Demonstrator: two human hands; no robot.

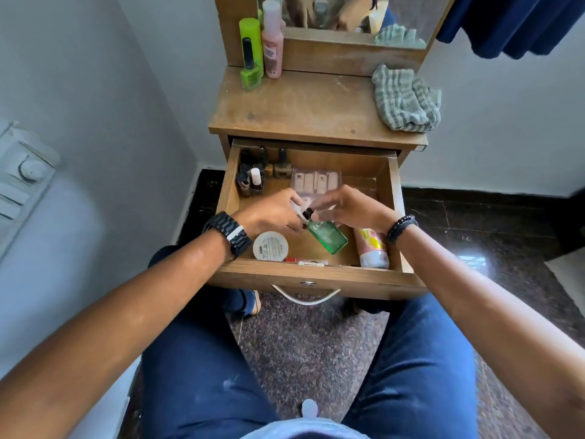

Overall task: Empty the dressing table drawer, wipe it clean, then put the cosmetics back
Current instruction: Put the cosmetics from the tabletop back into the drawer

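Note:
The wooden drawer (313,275) is pulled out below the dressing table top (304,106). Both hands meet over its middle. My left hand (272,213) and my right hand (351,209) pinch the dark cap end of a green glass bottle (329,237), which lies tilted on the drawer floor. Inside the drawer are also a round white tin (270,246), a pink and yellow tube (372,247), several nail polish bottles (253,175) in the back left corner, a clear packet of white pieces (316,180) and a small flat item (308,262) at the front.
A striped grey-green cloth (403,101) lies bunched on the table top's right side. A green spray can (251,47), a green nail polish (250,76) and a pink bottle (272,45) stand at the back left by the mirror (348,17). A switch panel (22,172) is on the left wall.

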